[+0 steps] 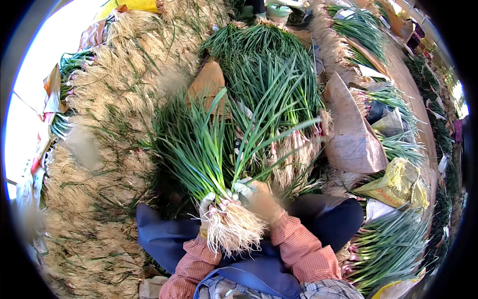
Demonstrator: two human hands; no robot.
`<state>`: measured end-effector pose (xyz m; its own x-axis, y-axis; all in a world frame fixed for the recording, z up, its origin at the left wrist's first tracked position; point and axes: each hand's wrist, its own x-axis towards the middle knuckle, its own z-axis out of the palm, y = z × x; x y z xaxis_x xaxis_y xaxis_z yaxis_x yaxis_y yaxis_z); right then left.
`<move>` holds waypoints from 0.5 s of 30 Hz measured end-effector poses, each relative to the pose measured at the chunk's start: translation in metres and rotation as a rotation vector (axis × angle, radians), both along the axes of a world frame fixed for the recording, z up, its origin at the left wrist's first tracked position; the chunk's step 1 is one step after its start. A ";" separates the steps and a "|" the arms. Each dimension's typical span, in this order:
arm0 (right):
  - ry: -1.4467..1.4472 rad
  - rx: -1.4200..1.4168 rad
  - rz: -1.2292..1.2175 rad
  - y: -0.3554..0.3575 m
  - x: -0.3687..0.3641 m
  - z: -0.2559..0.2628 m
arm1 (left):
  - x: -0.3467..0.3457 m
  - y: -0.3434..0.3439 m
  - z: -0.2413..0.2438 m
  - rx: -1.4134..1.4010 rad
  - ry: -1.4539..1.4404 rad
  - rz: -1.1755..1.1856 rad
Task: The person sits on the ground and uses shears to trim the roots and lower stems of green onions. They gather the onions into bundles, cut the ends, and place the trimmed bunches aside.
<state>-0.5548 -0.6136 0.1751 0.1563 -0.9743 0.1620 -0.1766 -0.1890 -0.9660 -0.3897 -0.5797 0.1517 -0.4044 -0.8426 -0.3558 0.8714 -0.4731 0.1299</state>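
Note:
In front of my lap I have a bunch of green onions (213, 164), its pale stringy roots (236, 226) hanging towards me. My left hand (205, 211), in a light glove, is closed around the base of the bunch from the left. At the right side of the bulbs is my gloved right hand (257, 196), its fingers around a few stems that fan off to the upper right. A blurred spot hides part of that hand. Just beyond lies a large heap of green onions (276, 86), with more roots (295, 153) facing me.
Dry straw-coloured roots and leaf scraps (112, 123) cover the left side. To the right stand a brown sheet (353, 127), a yellow woven sack (399, 183) and stacked onion bundles (388, 246). A lidded tub (278, 13) is at the far end. My knees (328, 220) flank the work.

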 end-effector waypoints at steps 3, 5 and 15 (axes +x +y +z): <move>-0.228 0.116 -0.011 -0.013 -0.017 0.006 | -0.001 -0.005 0.007 0.038 0.087 0.093; -0.715 0.354 -0.229 -0.028 -0.029 0.017 | -0.003 -0.010 0.013 0.031 0.239 -0.012; -0.328 0.794 0.649 -0.032 -0.017 0.005 | -0.004 0.001 0.035 0.048 -0.011 0.042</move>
